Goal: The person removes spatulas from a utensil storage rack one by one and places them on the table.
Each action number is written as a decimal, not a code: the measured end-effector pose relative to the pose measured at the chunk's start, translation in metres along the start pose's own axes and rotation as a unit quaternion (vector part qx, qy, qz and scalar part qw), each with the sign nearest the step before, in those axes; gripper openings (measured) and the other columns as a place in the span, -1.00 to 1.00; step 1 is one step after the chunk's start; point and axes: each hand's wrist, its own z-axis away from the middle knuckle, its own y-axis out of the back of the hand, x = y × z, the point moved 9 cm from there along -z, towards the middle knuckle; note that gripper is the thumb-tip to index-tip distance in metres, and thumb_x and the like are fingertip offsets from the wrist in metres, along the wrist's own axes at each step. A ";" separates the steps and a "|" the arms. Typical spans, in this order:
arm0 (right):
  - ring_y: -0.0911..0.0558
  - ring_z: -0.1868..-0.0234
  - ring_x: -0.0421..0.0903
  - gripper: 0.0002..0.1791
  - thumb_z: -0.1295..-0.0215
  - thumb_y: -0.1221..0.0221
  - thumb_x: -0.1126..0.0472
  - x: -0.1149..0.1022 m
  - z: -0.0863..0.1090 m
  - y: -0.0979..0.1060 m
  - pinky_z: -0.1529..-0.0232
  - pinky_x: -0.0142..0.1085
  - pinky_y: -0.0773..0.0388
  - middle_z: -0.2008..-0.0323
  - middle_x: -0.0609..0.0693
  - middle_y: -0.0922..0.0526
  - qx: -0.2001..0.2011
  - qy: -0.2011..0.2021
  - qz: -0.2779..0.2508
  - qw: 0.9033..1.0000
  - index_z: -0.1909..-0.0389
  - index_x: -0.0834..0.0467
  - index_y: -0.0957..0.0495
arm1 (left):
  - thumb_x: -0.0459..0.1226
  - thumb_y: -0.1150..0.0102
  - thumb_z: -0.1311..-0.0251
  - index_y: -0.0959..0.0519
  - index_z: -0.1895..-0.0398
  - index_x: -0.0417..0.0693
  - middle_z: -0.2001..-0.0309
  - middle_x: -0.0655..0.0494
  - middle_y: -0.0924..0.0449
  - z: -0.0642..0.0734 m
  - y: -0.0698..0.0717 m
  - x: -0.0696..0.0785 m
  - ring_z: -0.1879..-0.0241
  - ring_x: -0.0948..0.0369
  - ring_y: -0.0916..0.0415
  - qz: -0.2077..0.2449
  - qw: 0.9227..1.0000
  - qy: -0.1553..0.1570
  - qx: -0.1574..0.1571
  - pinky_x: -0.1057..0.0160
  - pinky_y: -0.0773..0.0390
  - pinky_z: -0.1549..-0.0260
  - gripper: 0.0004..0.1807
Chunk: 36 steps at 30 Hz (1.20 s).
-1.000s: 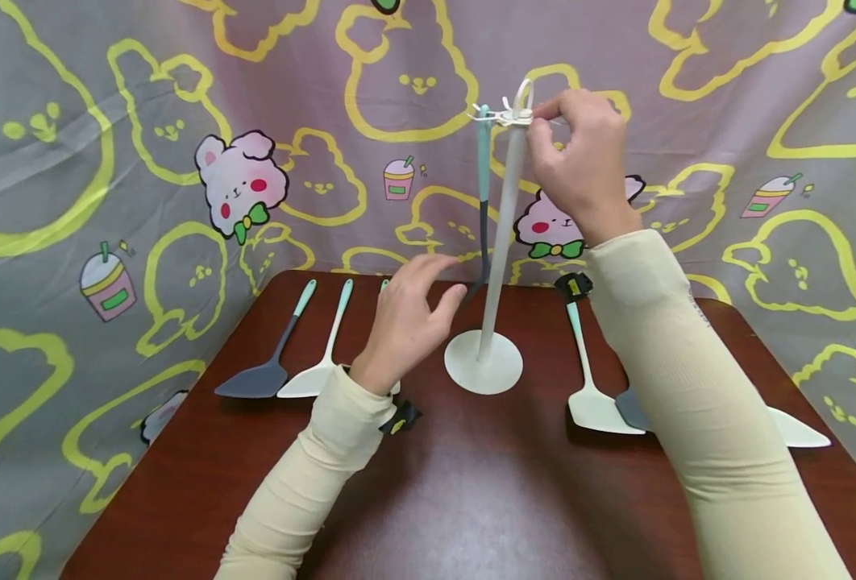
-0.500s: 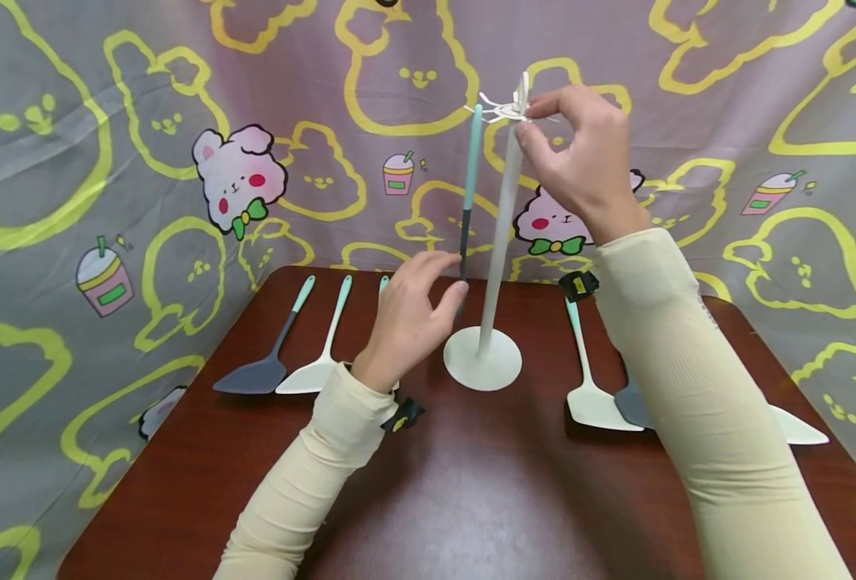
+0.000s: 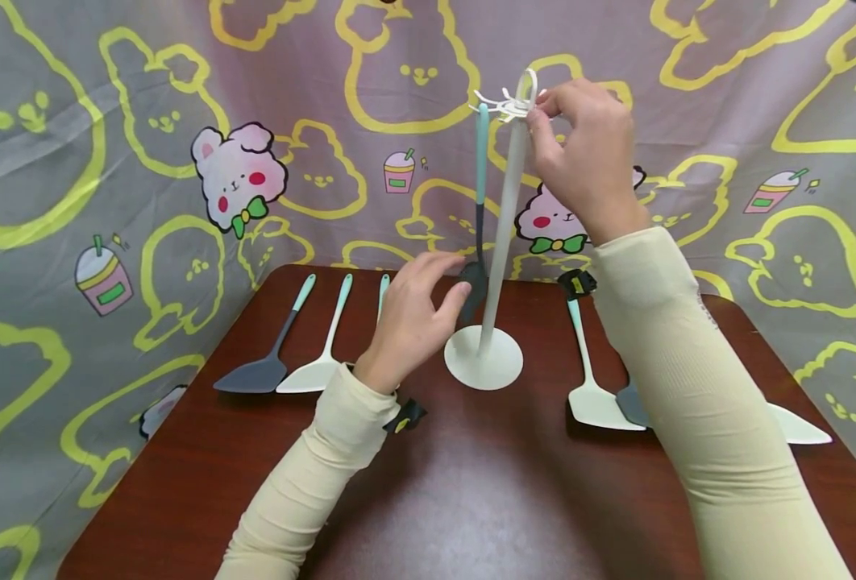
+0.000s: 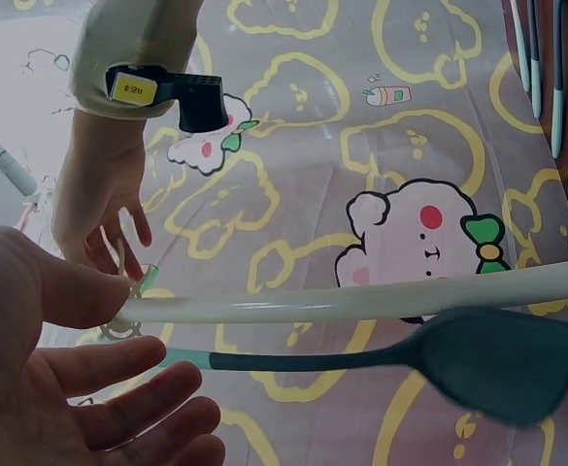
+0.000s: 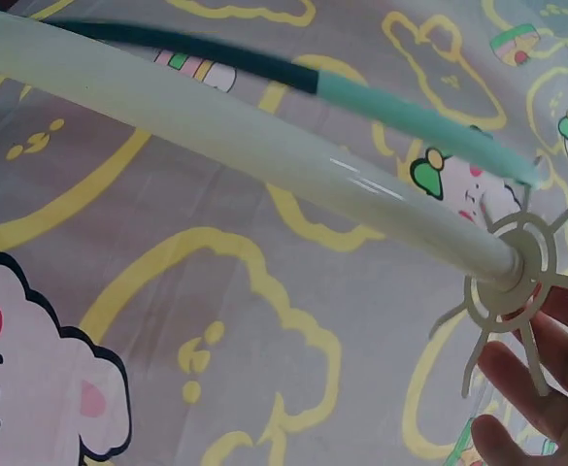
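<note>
A white utensil stand (image 3: pixel 502 234) with a round base rises from the table, topped by a ring of curved hooks (image 5: pixel 529 254) and a loop. From one hook, on the pole's left, hangs a turner (image 3: pixel 481 153) with a mint handle and dark grey blade. My right hand (image 3: pixel 587 153) pinches the hook ring at its right side, thumb and fingertips at the hooks. Low beside the pole, my left hand (image 3: pixel 413 318) has its fingers spread and relaxed, holding nothing. Its fingertips overlap the hanging blade in the head view; in the left wrist view the blade (image 4: pixel 502 364) lies beyond them.
On the brown table (image 3: pixel 471 499), a grey turner (image 3: pixel 254 377) and a white turner (image 3: pixel 312 375) lie at left, with another mint handle (image 3: pixel 384 290) partly behind my left hand. At right lie a white turner (image 3: pixel 602 409) and others partly under my right arm. Patterned cloth hangs behind.
The hanging turner swung left, then back toward the pole, and its blade now faces more toward the head camera. The hook ring has turned slightly under my right hand. My left hand has barely moved.
</note>
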 end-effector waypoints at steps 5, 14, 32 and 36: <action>-0.67 -0.01 0.16 -0.73 -0.38 -0.05 0.29 0.004 0.000 0.000 -0.13 -0.06 -0.49 0.12 0.24 -0.75 0.012 0.001 -0.024 1.000 0.28 0.44 -0.62 | -0.26 -0.18 -0.29 -0.62 -0.10 -0.13 -0.08 -0.02 -0.63 -0.005 0.000 0.000 -0.09 0.07 -0.56 0.006 1.000 -0.002 0.010 0.08 -0.52 -0.11 -0.67; -0.59 0.09 -0.05 -0.64 -0.27 -0.12 0.09 0.014 0.000 -0.004 0.02 -0.31 -0.43 0.03 0.14 -0.73 -0.037 -0.012 -0.052 0.998 0.21 0.36 -0.59 | -0.24 -0.16 -0.31 -0.62 -0.10 -0.13 -0.11 -0.01 -0.62 -0.020 -0.004 0.002 -0.08 0.09 -0.56 0.015 1.000 -0.001 0.018 0.09 -0.52 -0.09 -0.67; -0.48 0.53 0.16 -0.64 -0.27 -0.09 0.10 0.000 0.005 -0.006 0.42 -0.10 -0.35 0.50 0.30 -0.60 0.073 0.114 0.041 0.990 0.45 0.38 -0.47 | -0.27 -0.14 -0.32 -0.63 -0.05 -0.17 -0.06 -0.02 -0.63 -0.017 -0.007 -0.007 -0.02 0.05 -0.57 0.046 0.998 0.014 0.035 0.09 -0.57 0.01 -0.71; -0.52 0.44 0.18 -0.64 -0.31 -0.10 0.11 0.005 0.003 -0.008 0.36 -0.12 -0.36 0.43 0.31 -0.62 0.078 0.091 0.028 0.992 0.39 0.40 -0.46 | -0.26 -0.14 -0.33 -0.63 -0.05 -0.13 -0.06 -0.01 -0.63 -0.017 -0.008 -0.007 -0.02 0.05 -0.56 0.044 0.998 0.014 0.031 0.10 -0.56 0.00 -0.71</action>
